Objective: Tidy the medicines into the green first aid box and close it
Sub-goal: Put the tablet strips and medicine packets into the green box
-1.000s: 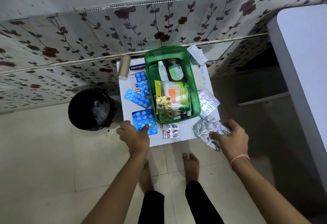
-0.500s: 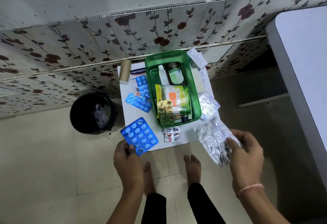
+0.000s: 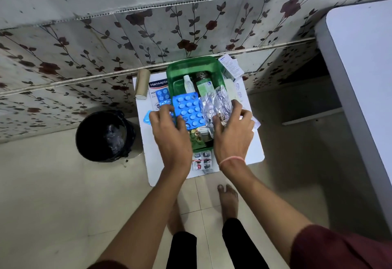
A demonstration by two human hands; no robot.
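The green first aid box stands open on a small white table, with a dark bottle and a white tube inside. My left hand holds a blue blister pack over the box. My right hand holds silver foil strips over the box beside it. Two more blue packs and a Hansaplast box lie left of the green box. A red-and-grey strip lies at the table's front edge.
A black bin stands on the floor left of the table. A cardboard roll lies at the table's back left, a white medicine carton at back right. A flowered wall rises behind; a white surface is at right.
Both hands lifted their items off the table's front edge and carried them forward over the open green box. The blue pack and the foil strips now hang above its contents.
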